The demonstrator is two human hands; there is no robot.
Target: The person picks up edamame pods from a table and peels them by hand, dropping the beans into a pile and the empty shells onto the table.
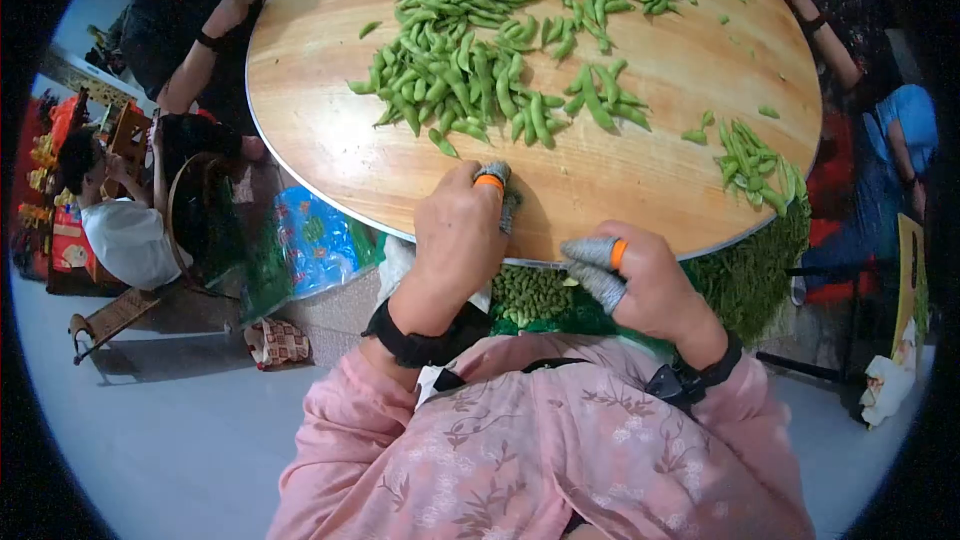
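Observation:
Green bean pods (465, 75) lie heaped on the round wooden table (330, 155). My left hand (460, 225) is at the table's near edge, just below the heap, its fingers curled in with grey wrapping and an orange band on one finger; whatever it holds is hidden. To its right, my right hand (640, 275) is at the table's rim, with grey-wrapped thumb and finger pressed close together and an orange band; nothing can be made out between them. Beneath the rim between my hands, shelled beans (530, 297) fill a container.
A smaller group of pods (750, 165) lies at the table's right. Green pod waste (745, 275) hangs below that edge. People sit at the left (190, 30) and right (830, 30) of the table. A person in white (130, 240) sits farther left, near a blue plastic bag (315, 240).

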